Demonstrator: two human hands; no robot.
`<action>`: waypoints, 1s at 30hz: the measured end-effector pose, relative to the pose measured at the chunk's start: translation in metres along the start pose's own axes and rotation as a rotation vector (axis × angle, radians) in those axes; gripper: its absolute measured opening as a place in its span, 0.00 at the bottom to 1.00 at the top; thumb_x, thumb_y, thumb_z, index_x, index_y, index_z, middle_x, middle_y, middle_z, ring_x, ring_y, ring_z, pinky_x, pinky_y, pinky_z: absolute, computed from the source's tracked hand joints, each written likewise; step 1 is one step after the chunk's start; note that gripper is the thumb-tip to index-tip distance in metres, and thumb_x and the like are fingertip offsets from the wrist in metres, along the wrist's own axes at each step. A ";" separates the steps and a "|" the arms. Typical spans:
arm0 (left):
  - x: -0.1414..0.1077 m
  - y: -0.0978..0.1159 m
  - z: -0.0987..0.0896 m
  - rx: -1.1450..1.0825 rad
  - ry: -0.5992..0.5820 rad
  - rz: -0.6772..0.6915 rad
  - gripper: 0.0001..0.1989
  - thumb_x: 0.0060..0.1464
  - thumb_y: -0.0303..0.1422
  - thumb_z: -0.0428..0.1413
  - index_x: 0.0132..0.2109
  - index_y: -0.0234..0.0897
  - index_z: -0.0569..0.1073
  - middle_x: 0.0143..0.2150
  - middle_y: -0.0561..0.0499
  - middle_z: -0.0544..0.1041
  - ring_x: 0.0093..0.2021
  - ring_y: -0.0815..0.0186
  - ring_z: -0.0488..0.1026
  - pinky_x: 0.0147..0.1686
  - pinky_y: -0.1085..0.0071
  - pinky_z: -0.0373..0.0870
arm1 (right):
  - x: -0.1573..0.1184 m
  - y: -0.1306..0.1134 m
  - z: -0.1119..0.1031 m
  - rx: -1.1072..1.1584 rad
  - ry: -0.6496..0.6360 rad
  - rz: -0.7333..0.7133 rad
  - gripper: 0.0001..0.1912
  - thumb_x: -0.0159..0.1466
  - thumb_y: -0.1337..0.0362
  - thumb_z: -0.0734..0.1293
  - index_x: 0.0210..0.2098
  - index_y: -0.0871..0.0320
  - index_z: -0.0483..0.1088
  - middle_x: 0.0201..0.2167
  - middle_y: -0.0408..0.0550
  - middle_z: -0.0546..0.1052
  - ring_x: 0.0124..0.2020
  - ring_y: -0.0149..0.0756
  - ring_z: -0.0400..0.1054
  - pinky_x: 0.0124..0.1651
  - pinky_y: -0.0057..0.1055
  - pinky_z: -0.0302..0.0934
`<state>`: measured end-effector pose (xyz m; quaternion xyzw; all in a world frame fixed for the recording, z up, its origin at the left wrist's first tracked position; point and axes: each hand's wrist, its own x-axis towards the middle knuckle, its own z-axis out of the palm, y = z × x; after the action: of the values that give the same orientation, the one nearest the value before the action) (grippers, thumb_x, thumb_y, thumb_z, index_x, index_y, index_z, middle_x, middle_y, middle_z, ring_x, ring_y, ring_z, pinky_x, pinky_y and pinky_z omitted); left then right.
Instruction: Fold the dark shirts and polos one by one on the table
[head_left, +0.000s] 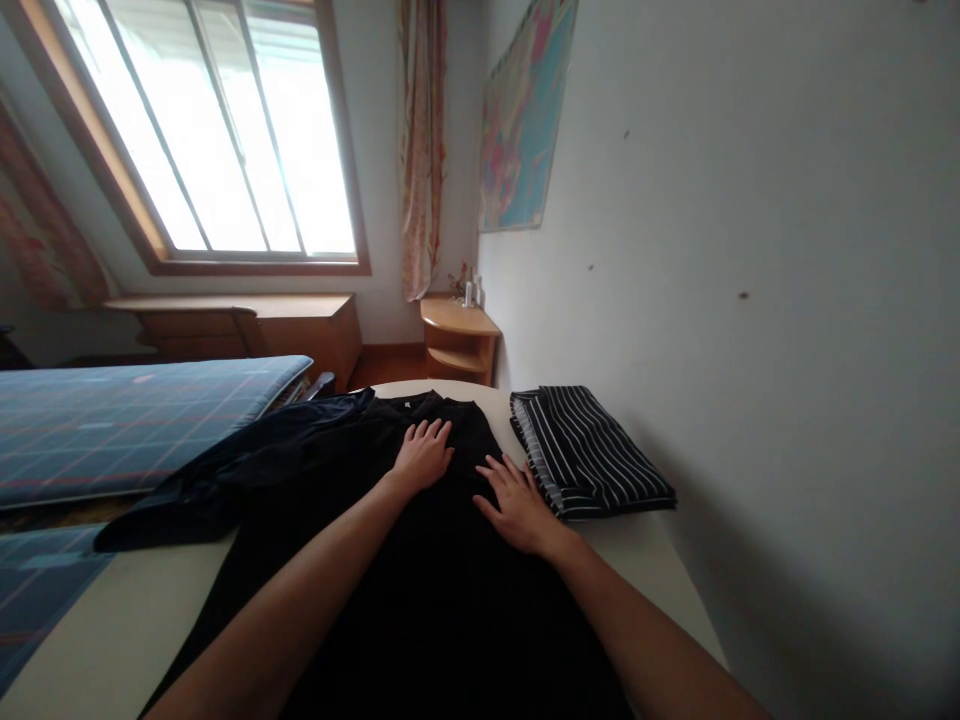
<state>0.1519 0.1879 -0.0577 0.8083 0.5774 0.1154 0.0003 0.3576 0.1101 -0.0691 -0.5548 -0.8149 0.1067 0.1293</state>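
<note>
A black fabric garment with a round neckline [450,600] spreads from six o'clock, at the near edge of the view, up to twelve o'clock, lying over a cream-coloured, curved-edge worktop [142,600]; its collar, with a small pale label inside, is at the far end. Both hands rest on it, palms down and unclenched, gripping nothing that shows: the right hand [517,505] lies at about one o'clock with its fingers spread, and the left hand [424,455] lies slightly farther up, just below the collar, fingers extended. Just beside the right hand, at one to two o'clock, a folded black cloth with thin white stripes [592,450] sits on the worktop. Towards ten o'clock, dark navy fabric [225,470] extends beyond the worktop's left side; whether it is part of the black garment is hard to tell. Beyond it, at nine to ten o'clock, is a blue plaid mattress [150,410]. Farther off, a light-brown wooden desk [300,308] stands at eleven o'clock under a brown-framed window [225,130], and a rounded wooden corner shelf [457,318] holding small items stands at twelve, between a floral curtain [424,150] and the white wall [712,200], which carries a colourful map [525,130].
</note>
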 end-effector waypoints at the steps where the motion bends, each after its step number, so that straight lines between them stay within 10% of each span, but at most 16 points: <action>1: -0.005 0.007 -0.001 -0.003 0.006 0.030 0.29 0.65 0.39 0.46 0.70 0.35 0.57 0.71 0.40 0.57 0.70 0.50 0.53 0.67 0.52 0.48 | 0.000 -0.001 0.001 0.000 0.006 0.020 0.31 0.70 0.47 0.56 0.67 0.53 0.58 0.72 0.48 0.52 0.73 0.47 0.36 0.72 0.48 0.30; 12: -0.067 0.044 0.013 -0.075 -0.060 0.148 0.28 0.66 0.42 0.45 0.70 0.49 0.56 0.74 0.45 0.51 0.72 0.43 0.44 0.66 0.44 0.47 | -0.003 -0.013 -0.010 0.000 0.030 0.238 0.37 0.63 0.54 0.64 0.67 0.64 0.57 0.69 0.63 0.55 0.70 0.49 0.47 0.68 0.40 0.43; 30: -0.073 0.040 0.008 -0.207 -0.022 0.159 0.25 0.63 0.39 0.47 0.66 0.47 0.65 0.70 0.48 0.61 0.72 0.50 0.48 0.69 0.47 0.43 | 0.012 -0.030 -0.052 -0.224 -0.006 0.298 0.18 0.67 0.73 0.59 0.54 0.61 0.72 0.47 0.61 0.78 0.51 0.47 0.72 0.53 0.37 0.62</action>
<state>0.1682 0.1074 -0.0735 0.8484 0.4965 0.1649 0.0809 0.3441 0.1123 -0.0088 -0.6800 -0.7309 0.0350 0.0470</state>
